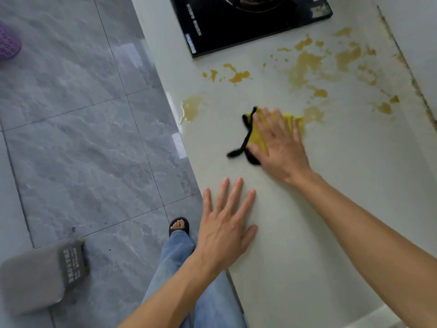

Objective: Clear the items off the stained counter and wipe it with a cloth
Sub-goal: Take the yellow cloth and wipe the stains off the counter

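Fingers (264, 119) of my right hand (279, 145) flat on the cloth (259, 136), left hand (224, 223) splayed empty; desk (295, 233) cleared, stains (305, 67) mostly unwiped.

The pale counter (307, 233) carries brownish-yellow stains (305, 67) spread across its far half, with one puddle (192, 110) at the front edge. A black cooktop (248, 24) sits at the far end. A yellow cloth (287, 118) with black trim lies flat under the right hand (280, 147); the left hand (224, 223) rests palm-down nearer.
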`<state>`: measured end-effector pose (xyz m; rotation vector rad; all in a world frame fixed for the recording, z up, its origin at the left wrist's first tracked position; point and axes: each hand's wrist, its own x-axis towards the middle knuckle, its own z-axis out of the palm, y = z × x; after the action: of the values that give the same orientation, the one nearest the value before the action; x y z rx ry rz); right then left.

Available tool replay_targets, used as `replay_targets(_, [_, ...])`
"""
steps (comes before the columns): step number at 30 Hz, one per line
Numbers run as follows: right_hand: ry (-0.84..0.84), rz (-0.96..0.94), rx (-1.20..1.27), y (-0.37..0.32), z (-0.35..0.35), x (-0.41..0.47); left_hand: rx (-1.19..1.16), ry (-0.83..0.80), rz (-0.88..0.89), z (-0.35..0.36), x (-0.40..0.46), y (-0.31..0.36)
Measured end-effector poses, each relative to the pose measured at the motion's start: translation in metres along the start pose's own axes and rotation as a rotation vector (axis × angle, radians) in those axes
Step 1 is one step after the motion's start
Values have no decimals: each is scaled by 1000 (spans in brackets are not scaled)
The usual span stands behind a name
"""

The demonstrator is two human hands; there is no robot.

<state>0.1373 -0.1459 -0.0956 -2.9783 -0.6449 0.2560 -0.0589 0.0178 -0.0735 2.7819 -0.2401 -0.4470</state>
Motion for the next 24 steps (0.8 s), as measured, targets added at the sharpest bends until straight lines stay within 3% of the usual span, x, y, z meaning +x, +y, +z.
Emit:
replay_targets(5, [96, 325, 59, 35, 2, -16, -17, -6, 13, 6, -3, -2])
replay_targets(9, [70, 174, 38, 19, 17, -75, 3, 15, 26, 10, -1, -5])
replay_targets(12, [18, 112, 30, 44, 7, -58, 9, 36, 38, 14, -1, -7])
replay_targets(16, [46, 484, 88, 58, -11, 12, 1, 36, 45, 14, 0, -8])
replay_targets(18, [41, 545, 112, 36, -14, 43, -11, 30, 54, 14, 2, -8])
replay_targets(20, [39, 438, 111, 0, -12, 53, -16, 13, 58, 13, 2, -9])
replay_targets(24, [-24, 28, 42, -68, 2, 28, -12, -15, 67, 9, 3, -13])
